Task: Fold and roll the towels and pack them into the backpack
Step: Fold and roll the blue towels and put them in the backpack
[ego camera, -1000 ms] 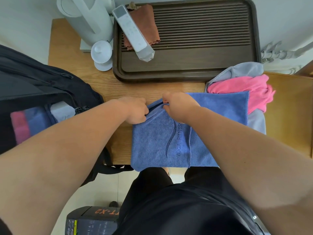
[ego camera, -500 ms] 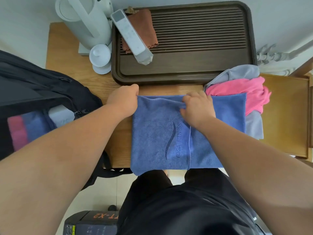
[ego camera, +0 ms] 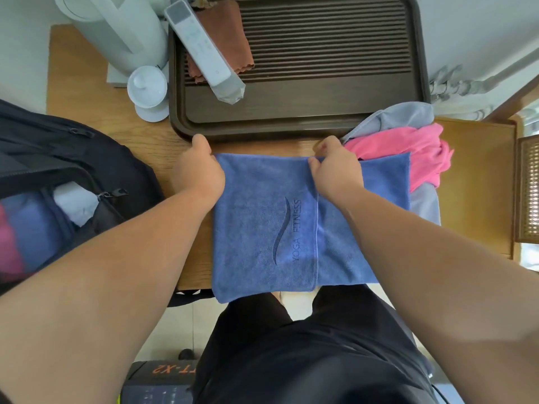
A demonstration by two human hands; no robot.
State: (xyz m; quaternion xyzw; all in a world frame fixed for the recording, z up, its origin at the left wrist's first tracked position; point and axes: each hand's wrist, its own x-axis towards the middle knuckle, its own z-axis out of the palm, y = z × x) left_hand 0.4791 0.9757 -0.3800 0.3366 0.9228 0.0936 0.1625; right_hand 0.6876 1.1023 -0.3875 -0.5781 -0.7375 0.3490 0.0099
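Observation:
A blue towel (ego camera: 262, 228) marked YOGA FITNESS lies folded on the wooden table (ego camera: 87, 83), its near edge hanging over the front. My left hand (ego camera: 198, 170) grips its far left corner. My right hand (ego camera: 335, 167) pinches the far edge of the upper folded layer, right of the middle. A pink towel (ego camera: 420, 150) and a grey towel (ego camera: 402, 115) are heaped at the right, partly under the blue one. The black backpack (ego camera: 58, 153) lies open at the left, with rolled pink, blue and pale towels (ego camera: 35, 228) inside.
A dark slatted tray (ego camera: 320, 112) fills the back of the table, holding a brown cloth (ego camera: 230, 39) and a white remote-like device (ego camera: 201, 51). A white kettle (ego camera: 116, 33) and small white lid (ego camera: 147, 86) stand at back left. A dark box (ego camera: 157, 380) sits on the floor.
Both hands have spread apart along the towel's far edge and pushed it toward the tray. The upper layer now lies flat and stretched.

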